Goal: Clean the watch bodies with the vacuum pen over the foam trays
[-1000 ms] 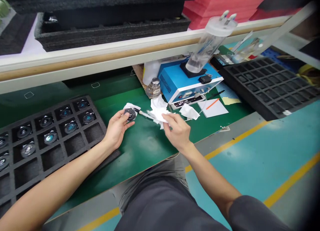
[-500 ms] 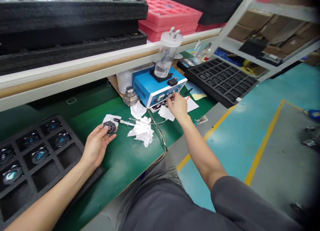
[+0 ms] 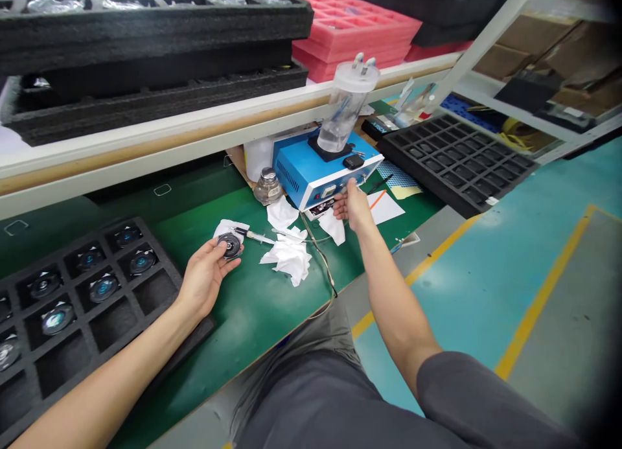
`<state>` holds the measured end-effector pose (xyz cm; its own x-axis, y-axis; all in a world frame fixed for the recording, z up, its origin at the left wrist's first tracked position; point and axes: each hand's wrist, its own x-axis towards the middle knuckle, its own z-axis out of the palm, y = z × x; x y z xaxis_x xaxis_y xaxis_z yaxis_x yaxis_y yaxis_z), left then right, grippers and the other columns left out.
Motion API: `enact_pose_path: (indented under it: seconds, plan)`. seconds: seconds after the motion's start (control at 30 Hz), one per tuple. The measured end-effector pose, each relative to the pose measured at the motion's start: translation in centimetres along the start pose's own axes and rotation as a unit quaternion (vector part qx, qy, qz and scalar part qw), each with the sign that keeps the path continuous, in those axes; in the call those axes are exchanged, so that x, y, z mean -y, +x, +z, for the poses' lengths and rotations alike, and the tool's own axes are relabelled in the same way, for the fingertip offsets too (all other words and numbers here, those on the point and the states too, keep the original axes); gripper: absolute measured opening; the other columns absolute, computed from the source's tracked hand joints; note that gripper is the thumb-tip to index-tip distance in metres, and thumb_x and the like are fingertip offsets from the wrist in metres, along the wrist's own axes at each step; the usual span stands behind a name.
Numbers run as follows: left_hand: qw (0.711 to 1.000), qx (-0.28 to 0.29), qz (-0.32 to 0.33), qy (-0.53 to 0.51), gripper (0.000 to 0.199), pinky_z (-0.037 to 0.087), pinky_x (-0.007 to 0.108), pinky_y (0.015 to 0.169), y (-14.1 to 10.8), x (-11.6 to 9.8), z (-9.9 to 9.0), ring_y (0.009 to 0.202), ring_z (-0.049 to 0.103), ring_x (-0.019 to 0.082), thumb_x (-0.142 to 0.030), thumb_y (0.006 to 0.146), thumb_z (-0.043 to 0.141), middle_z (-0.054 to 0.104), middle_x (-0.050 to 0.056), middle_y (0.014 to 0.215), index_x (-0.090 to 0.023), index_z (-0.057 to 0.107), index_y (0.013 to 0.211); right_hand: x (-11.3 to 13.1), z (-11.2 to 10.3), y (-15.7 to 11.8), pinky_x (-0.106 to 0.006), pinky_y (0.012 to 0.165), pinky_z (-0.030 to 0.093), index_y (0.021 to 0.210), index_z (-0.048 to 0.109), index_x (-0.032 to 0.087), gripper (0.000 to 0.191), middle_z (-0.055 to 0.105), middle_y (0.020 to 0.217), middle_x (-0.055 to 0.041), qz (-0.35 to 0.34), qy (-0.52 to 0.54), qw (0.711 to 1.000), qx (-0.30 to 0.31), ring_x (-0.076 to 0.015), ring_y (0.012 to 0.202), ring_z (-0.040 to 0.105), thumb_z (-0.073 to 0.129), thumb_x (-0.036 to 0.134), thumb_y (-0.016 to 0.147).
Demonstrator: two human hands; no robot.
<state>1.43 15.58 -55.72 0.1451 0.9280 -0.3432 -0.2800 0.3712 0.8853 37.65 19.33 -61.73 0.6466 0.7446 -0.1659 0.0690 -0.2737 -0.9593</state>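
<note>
Round black disc-shaped component (image 3: 229,245) sits gripped in the left hand (image 3: 204,277) above the green table (image 3: 253,306); a loose grip could drop it. The right hand (image 3: 352,206) touches a blue metal controller box (image 3: 308,170), its grip unclear. A thin cable (image 3: 326,274) could snag on crumpled white wipes (image 3: 286,261).

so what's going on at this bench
A person is working at a green-matted bench. Their left hand holds a round dark part above a white wipe, beside a syringe. Their right hand is at the front of a blue benchtop unit. Crumpled wipes lie nearby, and similar round parts sit in a black foam tray to the left.
</note>
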Motion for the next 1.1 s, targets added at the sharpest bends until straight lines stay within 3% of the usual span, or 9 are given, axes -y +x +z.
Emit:
enact_pose_path:
  seconds: [0.1,0.23,0.4,0.53,0.77,0.87,0.97,1.03,1.1]
  plan:
    - [1.0,-0.001,0.002,0.002,0.017,0.06,0.026,0.075,0.0,0.0,0.0,0.092,0.074,0.018,-0.023,0.084,0.076,0.077,0.01,0.103,-0.014,0.071,0.098,0.1,0.0,-0.2,-0.022,0.042,0.052,0.086,0.054,0.02,0.046,0.061,0.061,0.0011,0.007,0.049,0.999,-0.009,-0.0118,0.044,0.06,0.051,0.064,0.099]
    - [1.0,-0.002,0.004,0.006,0.019,0.059,0.027,0.076,0.0,0.1,0.0,0.093,0.074,0.019,-0.025,0.083,0.077,0.077,0.01,0.105,-0.014,0.071,0.097,0.0,-0.1,-0.2,-0.023,0.037,0.048,0.08,0.057,0.019,0.058,0.059,0.054,-0.0011,0.018,0.044,0.999,-0.014,-0.0123,0.038,0.055,0.033,0.067,0.103]
    - [1.0,0.002,0.001,0.004,0.016,0.059,0.027,0.075,0.0,0.1,0.0,0.091,0.074,0.019,-0.024,0.083,0.076,0.077,0.009,0.1,-0.015,0.071,0.095,0.0,-0.5,-0.1,-0.025,0.04,0.052,0.084,0.061,0.018,0.044,0.066,0.061,-0.0033,-0.016,-0.008,0.999,-0.029,-0.0146,0.044,0.062,0.055,0.059,0.098]
    - [1.0,0.004,0.003,0.008,0.019,0.059,0.027,0.076,0.0,0.1,0.0,0.092,0.074,0.018,-0.025,0.082,0.076,0.077,0.01,0.102,-0.014,0.07,0.097,0.1,-0.7,-0.2,-0.03,0.041,0.052,0.08,0.064,0.017,0.056,0.063,0.055,-0.0052,-0.021,-0.039,0.999,-0.031,-0.0172,0.042,0.06,0.039,0.062,0.102]
    - [1.0,0.007,0.007,0.013,0.024,0.058,0.027,0.076,0.0,0.1,0.2,0.093,0.074,0.019,-0.028,0.077,0.081,0.077,0.009,0.099,-0.014,0.07,0.095,0.7,-1.3,-0.8,-0.036,0.051,0.055,0.08,0.068,0.016,0.05,0.071,0.066,-0.0106,-0.052,-0.15,0.987,-0.008,-0.0217,0.049,0.065,0.042,0.053,0.101]
    - [1.0,0.001,0.012,0.008,0.023,0.057,0.027,0.075,0.0,0.2,0.2,0.093,0.075,0.02,-0.026,0.076,0.08,0.077,0.009,0.099,-0.014,0.07,0.093,0.5,-2.5,-2.5,-0.037,0.064,0.056,0.073,0.069,0.017,0.045,0.071,0.065,-0.0109,-0.076,-0.232,0.97,0.013,-0.0256,0.063,0.07,0.057,0.055,0.094]
    - [1.0,0.003,0.019,0.001,0.021,0.058,0.027,0.075,0.1,0.4,0.1,0.091,0.075,0.019,-0.025,0.077,0.079,0.077,0.009,0.098,-0.015,0.069,0.093,-0.1,-3.4,-4.9,-0.04,0.081,0.055,0.086,0.075,0.018,0.023,0.076,0.081,-0.0106,-0.131,-0.39,0.911,0.033,-0.0302,0.087,0.073,0.081,0.036,0.075]
    - [1.0,0.006,0.021,-0.001,0.021,0.057,0.027,0.076,0.1,0.5,0.1,0.092,0.074,0.019,-0.025,0.078,0.079,0.077,0.008,0.099,-0.015,0.069,0.093,-0.2,-3.4,-6.4,-0.042,0.087,0.053,0.096,0.077,0.019,0.022,0.078,0.092,-0.0108,-0.16,-0.463,0.87,0.046,-0.0303,0.095,0.073,0.077,0.024,0.076]
    - [1.0,0.006,0.023,0.0,0.021,0.057,0.028,0.077,0.1,0.6,0.0,0.093,0.074,0.019,-0.025,0.077,0.079,0.077,0.008,0.099,-0.015,0.069,0.093,0.4,-2.7,-7.7,-0.041,0.09,0.052,0.103,0.077,0.019,0.022,0.078,0.098,-0.0103,-0.196,-0.459,0.865,0.049,-0.0277,0.094,0.072,0.068,0.022,0.083]
